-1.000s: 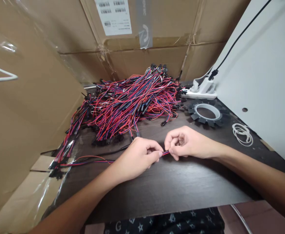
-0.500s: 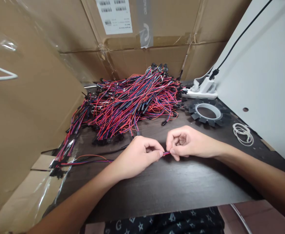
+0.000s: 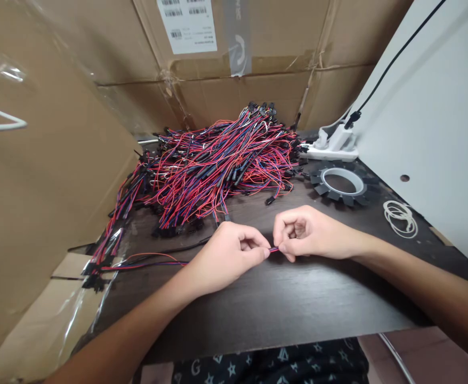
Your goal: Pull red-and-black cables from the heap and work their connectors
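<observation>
My left hand (image 3: 228, 256) and my right hand (image 3: 308, 232) meet over the dark table (image 3: 282, 304), both pinched shut on one short stretch of red and blue wire (image 3: 274, 249) between their fingertips. The same wire trails out behind my left hand to the left (image 3: 150, 262). Just beyond the hands lies a big heap of red, blue and black wires with black connectors (image 3: 218, 165).
Cardboard boxes (image 3: 258, 64) wall in the back and left. A black toothed ring with a pale centre (image 3: 341, 182), a white plastic part (image 3: 333, 144) and white rubber bands (image 3: 401, 217) lie at right, beside a white panel (image 3: 437, 133).
The hands have drawn slightly closer together on the wire; otherwise only the view has shifted a little.
</observation>
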`<state>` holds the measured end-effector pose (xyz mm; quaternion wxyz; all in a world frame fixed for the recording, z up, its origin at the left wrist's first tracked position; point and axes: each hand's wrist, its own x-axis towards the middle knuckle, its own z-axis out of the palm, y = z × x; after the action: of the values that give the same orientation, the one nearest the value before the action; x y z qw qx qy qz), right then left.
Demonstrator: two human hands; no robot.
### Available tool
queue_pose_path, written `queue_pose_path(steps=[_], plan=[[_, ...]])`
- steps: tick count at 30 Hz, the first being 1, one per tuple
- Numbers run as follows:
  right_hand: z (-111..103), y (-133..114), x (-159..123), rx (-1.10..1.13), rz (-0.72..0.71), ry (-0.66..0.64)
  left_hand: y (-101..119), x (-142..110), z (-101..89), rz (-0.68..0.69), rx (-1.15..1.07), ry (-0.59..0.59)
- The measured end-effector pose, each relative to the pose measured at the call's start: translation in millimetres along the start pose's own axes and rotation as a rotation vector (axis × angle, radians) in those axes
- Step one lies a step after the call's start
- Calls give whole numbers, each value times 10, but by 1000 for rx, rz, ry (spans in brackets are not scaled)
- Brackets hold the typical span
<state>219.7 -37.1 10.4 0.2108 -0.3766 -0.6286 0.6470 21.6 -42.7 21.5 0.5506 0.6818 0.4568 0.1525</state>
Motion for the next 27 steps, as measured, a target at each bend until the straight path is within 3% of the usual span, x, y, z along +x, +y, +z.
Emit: queue_pose_path(steps=[12,22,27], plan=[[-2,35,-6,-35,-9,-56,26,-12,7,-23,-4,-21],[17,35,10,-308,-24,-35,-42,24,44,202,418,94],[70,16,23,-324,-12,-6,-40,32,-20,67,305,0]])
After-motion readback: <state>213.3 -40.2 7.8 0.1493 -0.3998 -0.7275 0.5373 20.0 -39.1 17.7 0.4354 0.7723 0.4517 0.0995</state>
